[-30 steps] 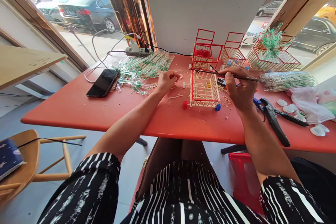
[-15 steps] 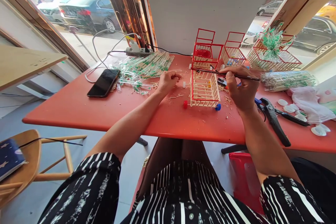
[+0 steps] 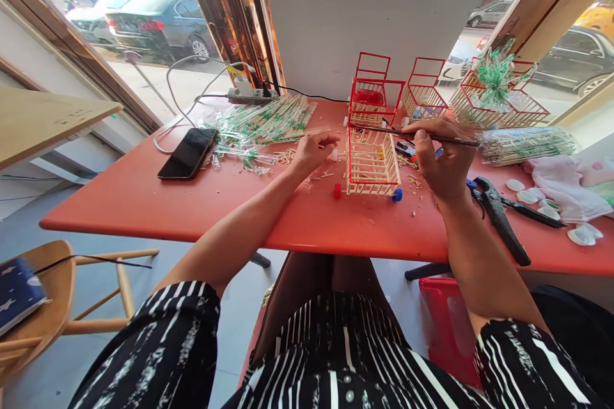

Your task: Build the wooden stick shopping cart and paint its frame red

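Note:
A small cart model of pale sticks with a red frame stands on the red table, on a red wheel and a blue wheel. My right hand is just right of it and grips a thin dark brush whose tip reaches over the cart's top rim. My left hand rests on the table left of the cart with its fingers pinched together; whether a small stick is between them I cannot make out. Loose stick offcuts lie by that hand.
Three more red-framed basket models stand at the back. Packs of green-wrapped sticks, a black phone, a power strip, a black glue gun, white caps and a cloth lie around. A wooden stool stands left.
My left hand has slid slightly right toward the cart. My right hand has lifted a little with the brush. The view has shifted slightly.

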{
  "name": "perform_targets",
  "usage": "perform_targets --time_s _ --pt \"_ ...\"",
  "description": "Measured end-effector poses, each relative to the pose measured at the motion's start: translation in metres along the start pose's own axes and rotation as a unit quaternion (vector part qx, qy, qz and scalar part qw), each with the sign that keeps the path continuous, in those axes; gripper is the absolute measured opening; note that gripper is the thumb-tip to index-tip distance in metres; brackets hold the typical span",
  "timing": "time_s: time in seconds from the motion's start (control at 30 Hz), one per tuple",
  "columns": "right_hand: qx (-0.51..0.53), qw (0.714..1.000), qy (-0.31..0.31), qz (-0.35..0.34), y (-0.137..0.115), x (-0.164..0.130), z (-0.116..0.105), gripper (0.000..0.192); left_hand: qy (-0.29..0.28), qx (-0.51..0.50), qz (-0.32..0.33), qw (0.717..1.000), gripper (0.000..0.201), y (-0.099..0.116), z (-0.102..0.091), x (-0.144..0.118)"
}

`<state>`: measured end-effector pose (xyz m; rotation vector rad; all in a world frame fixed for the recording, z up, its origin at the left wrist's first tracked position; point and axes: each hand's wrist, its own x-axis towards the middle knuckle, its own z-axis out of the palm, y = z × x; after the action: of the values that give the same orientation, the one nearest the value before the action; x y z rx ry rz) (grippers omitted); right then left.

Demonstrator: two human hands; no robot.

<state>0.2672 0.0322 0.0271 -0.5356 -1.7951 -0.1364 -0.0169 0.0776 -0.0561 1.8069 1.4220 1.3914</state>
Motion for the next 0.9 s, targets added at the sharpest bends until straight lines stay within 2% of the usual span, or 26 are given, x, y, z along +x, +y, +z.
perform_targets --time_s 0.17,0.63,0.9 --pt "-0.018 1.0 -0.012 0.0 -0.0003 0.0 -0.0014 0.027 -0.003 -0.005 -0.009 1.0 0.028 0.0013 -0.0009 -0.0008" --pt "-0.014 0.999 0.044 0.02 0.0001 -0.0012 0.0001 0.034 -0.005 0.01 -0.029 1.0 0.027 0.0071 -0.0025 -0.004" --pt "0.025 0.999 0.044 0.009 -0.0034 0.0005 0.0024 0.028 -0.008 0.017 -0.032 0.999 0.027 0.0079 -0.0035 -0.0056"
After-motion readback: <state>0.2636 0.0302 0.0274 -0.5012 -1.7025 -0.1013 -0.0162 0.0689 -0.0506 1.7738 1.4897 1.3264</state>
